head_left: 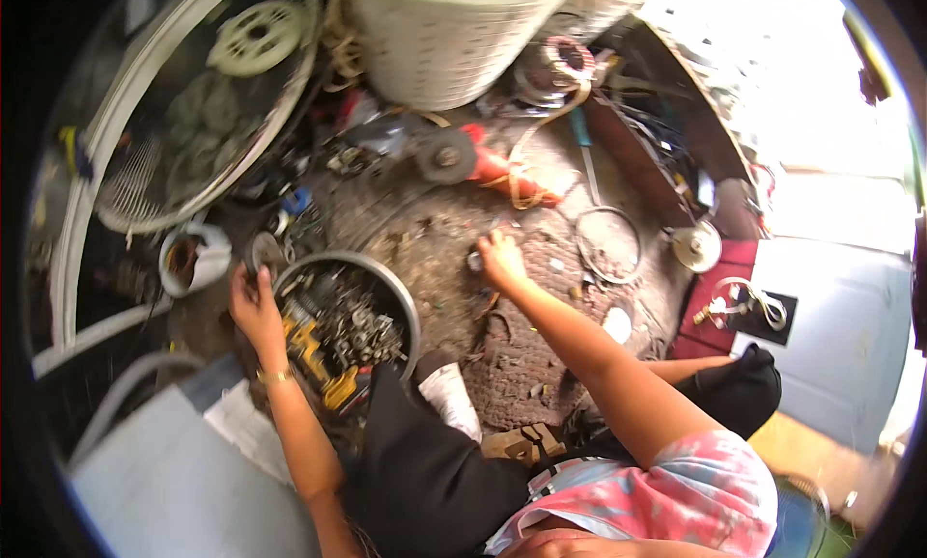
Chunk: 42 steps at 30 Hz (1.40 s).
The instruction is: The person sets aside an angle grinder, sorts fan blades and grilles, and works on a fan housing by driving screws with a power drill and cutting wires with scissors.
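Observation:
My left hand is at the left rim of a round metal basin, its thumb and fingers closed on a small grey disc. The basin holds many loose metal screws and fittings, with a yellow tool lying on its left side. Over the dusty floor, my right hand is closed with the fingertips together on a small shiny round piece that I cannot make out well. A red angle grinder with a dark disc lies beyond my right hand, its cord looped around the body.
A white plastic basket stands at the back, beside a fan grille on the left. A copper-wound motor part, a screwdriver, a metal ring and a brown tray of tools lie right of the grinder. A white pot sits left.

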### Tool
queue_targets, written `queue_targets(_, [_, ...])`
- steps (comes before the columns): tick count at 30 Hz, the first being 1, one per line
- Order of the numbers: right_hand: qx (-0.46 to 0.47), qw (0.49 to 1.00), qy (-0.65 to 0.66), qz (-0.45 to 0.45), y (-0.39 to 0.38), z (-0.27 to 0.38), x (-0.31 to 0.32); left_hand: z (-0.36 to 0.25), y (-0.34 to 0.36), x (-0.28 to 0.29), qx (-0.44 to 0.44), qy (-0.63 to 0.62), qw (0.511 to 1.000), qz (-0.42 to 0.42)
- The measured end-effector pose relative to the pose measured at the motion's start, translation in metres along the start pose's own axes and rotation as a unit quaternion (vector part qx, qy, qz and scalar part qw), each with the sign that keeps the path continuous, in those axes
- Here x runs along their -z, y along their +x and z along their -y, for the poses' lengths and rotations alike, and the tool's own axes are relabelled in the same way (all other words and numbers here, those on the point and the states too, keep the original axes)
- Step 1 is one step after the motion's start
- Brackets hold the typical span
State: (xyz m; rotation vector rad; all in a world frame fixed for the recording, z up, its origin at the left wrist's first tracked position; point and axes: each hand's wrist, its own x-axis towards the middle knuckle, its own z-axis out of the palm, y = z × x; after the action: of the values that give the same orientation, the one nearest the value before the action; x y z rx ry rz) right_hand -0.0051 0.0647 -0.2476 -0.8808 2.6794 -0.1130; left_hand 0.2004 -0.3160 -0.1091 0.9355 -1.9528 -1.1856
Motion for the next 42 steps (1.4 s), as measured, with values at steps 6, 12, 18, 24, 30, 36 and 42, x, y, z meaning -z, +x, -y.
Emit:
queue_targets(6, [-0.037,0.99,0.094,0.1,-0.032,0.037,0.093,-0.056,-0.074,-0.085,-0.016,0.016,0.987,0.161])
queue_targets(12, [0.06,0.73,0.677,0.067,-0.044,0.007,0.148,-0.093,-0.123,-0.188,-0.027,-0.123,0.934,0.335])
queue_targets(18, [-0.05,0.726,0.675,-0.122,-0.02,-0.051,0.175,-0.075,-0.143,-0.2,0.076,-0.127,0.91,0.387])
queue_targets(24, [-0.026,0.833,0.25,-0.493,0.081,-0.214,0.269,-0.031,-0.18,-0.218,-0.112,0.084,0.876,0.462])
queue_targets(30, [-0.083,0.952,0.276,-0.099,0.035,-0.061,0.113,0.004,-0.196,-0.194,-0.027,0.085,0.865,0.494])
queue_targets(36, [-0.087,0.895,0.438,-0.006,-0.024,-0.039,0.02,-0.011,-0.198,-0.25,-0.017,-0.01,0.901,0.434])
queue_targets(42, [-0.044,0.852,0.518,-0.06,-0.044,0.04,0.034,0.033,-0.175,-0.19,0.384,-0.268,0.835,0.289])
